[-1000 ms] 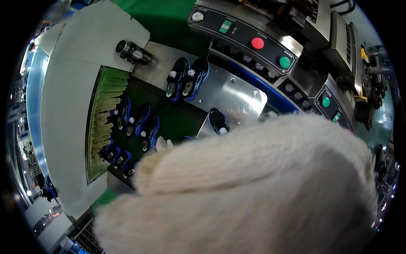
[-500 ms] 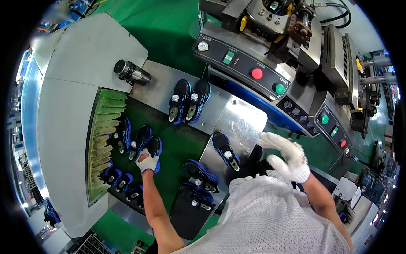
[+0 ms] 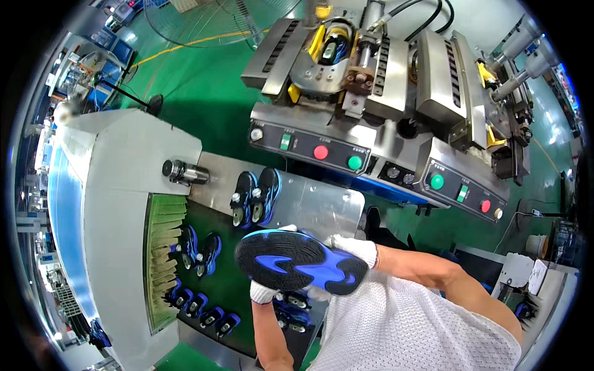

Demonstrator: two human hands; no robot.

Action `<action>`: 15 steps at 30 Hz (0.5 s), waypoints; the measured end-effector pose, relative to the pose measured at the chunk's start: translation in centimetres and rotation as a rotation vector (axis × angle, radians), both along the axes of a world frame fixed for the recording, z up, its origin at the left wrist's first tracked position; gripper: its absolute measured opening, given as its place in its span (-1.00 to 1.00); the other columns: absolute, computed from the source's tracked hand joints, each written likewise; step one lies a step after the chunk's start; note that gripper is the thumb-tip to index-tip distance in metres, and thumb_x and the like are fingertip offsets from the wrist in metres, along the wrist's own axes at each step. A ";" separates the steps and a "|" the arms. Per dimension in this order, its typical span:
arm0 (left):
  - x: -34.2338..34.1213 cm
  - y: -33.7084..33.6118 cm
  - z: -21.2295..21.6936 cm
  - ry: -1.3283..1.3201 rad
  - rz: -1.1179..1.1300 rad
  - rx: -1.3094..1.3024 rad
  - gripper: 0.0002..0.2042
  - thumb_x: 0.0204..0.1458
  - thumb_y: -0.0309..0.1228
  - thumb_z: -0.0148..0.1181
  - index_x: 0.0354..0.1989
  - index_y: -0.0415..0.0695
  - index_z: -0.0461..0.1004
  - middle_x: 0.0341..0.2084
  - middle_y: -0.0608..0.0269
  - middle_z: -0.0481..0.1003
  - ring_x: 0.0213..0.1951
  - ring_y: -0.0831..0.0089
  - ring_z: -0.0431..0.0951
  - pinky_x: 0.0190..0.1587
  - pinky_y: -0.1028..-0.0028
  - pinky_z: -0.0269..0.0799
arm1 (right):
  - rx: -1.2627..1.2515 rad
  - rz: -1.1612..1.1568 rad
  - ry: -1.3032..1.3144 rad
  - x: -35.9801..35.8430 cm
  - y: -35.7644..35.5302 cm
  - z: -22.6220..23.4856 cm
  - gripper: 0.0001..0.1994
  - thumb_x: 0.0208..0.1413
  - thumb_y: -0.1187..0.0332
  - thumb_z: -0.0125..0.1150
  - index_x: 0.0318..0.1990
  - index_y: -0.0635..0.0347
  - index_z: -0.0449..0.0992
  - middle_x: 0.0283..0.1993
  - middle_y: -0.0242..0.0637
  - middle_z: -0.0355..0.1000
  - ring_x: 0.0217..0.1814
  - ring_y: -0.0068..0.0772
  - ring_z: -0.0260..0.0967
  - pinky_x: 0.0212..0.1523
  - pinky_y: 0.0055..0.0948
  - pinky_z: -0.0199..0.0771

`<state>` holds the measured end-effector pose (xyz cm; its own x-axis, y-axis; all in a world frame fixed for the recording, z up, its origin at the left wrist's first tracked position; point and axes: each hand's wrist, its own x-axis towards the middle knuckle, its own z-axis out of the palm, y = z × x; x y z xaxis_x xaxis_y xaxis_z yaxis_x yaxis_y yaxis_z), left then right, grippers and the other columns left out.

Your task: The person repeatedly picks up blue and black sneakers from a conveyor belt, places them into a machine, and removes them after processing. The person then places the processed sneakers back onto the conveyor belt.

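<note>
A black sports shoe [image 3: 297, 263] with blue on its sole is lifted in front of me, its patterned sole facing up at me. White gloves cover both hands. My left hand [image 3: 263, 292] is closed on the shoe's forefoot side, most of its fingers behind the shoe. My right hand [image 3: 354, 248] grips the shoe near its heel end. Beyond it, a pair of similar shoes [image 3: 266, 196] stands on the metal ledge [image 3: 309, 207]. More shoes [image 3: 294, 312] lie below the held one, partly covered by it and my left arm.
At left, a grey machine housing [image 3: 120, 204] has a green strip curtain [image 3: 166, 260]. Several shoes [image 3: 210, 253] stand on the dark green belt [image 3: 232, 281] beside it. A metal flask [image 3: 185, 172] lies on the ledge. Ahead is a press machine [image 3: 328, 80] with button panels [image 3: 309, 142].
My left hand has come from the belt toward my right hand, and both now hold a shoe sole up. One shoe is gone from the belt. My view has shifted toward the press machine.
</note>
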<state>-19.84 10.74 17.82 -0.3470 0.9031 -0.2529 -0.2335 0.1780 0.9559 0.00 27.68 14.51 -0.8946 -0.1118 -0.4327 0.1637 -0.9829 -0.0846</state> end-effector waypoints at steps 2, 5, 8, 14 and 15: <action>1.3 -1.2 -7.7 0.350 0.078 -0.151 -0.35 0.07 -0.26 0.40 0.34 -0.18 0.34 0.23 0.03 0.45 0.27 0.20 0.44 0.32 0.25 0.34 | 0.332 0.130 0.107 1.0 3.1 -0.3 -0.38 0.08 0.12 0.49 0.18 0.31 0.44 0.09 -0.21 0.53 0.07 -0.46 0.49 0.12 -0.35 0.53; 5.9 0.2 -12.7 0.738 0.337 -0.519 -0.34 -0.04 -0.30 0.44 0.26 -0.25 0.38 0.14 -0.06 0.48 0.16 0.09 0.51 0.22 0.20 0.41 | 0.672 0.093 -0.040 5.0 9.0 2.5 -0.28 -0.09 0.21 0.53 0.20 0.40 0.39 0.07 -0.23 0.51 0.04 -0.51 0.46 -0.03 -0.39 0.57; 13.1 0.3 -15.8 0.758 0.488 -0.770 -0.29 -0.12 -0.31 0.48 0.25 -0.26 0.37 0.08 -0.13 0.51 0.08 0.04 0.57 0.15 0.20 0.47 | 0.385 -0.243 -0.161 10.1 13.1 3.2 -0.47 0.16 0.19 0.33 0.18 0.38 0.44 0.08 -0.12 0.54 0.04 -0.31 0.51 -0.02 -0.27 0.61; 14.0 2.2 -19.5 0.612 0.719 -0.878 -0.37 -0.07 -0.35 0.42 0.24 -0.17 0.38 -0.03 -0.09 0.60 -0.01 -0.01 0.62 0.07 0.15 0.50 | 0.283 -0.324 -0.030 12.4 19.8 4.5 -0.44 0.28 0.25 0.28 0.37 0.24 0.33 0.26 0.02 0.46 0.21 -0.06 0.51 0.26 -0.08 0.55; 12.5 2.4 -18.9 0.543 0.683 -0.851 -0.40 -0.04 -0.37 0.40 0.24 -0.14 0.39 -0.05 -0.07 0.61 -0.01 -0.02 0.62 0.07 0.14 0.50 | 0.350 -0.340 0.041 11.5 20.1 6.1 -0.38 0.19 0.31 0.37 0.37 0.25 0.33 0.26 0.02 0.46 0.23 -0.04 0.49 0.26 -0.07 0.56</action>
<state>-7.31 13.10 -1.08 -0.9305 0.1098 -0.3494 -0.1304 0.7921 0.5963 11.50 47.75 20.59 -0.8722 0.3357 -0.3557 -0.1720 -0.8913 -0.4194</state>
